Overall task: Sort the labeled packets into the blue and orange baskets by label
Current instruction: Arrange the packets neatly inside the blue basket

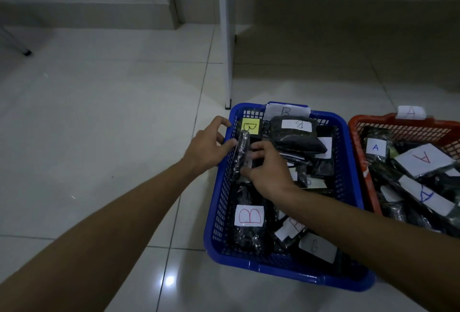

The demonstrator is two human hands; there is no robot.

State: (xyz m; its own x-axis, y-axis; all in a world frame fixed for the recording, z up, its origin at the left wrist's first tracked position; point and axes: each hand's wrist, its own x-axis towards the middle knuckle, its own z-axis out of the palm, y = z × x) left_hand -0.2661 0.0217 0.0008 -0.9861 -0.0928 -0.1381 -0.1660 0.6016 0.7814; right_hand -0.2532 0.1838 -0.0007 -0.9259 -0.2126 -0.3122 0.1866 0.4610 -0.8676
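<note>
A blue basket [353,187] on the floor holds several black packets with B labels, among them one with a yellow label [250,126] and one with a red B [249,215]. My left hand [207,147] and my right hand [267,171] both hold one black packet [241,156], standing on edge at the basket's left wall. To the right, an orange basket [398,128] holds black packets labeled A [375,147]. Paper tags marked B [286,111] and A [410,112] hang on the baskets' far rims.
A white table leg [227,37] stands just behind the blue basket. The pale tiled floor [112,124] spreads to the left. A wall base runs along the back, and a dark furniture foot [27,52] sits far left.
</note>
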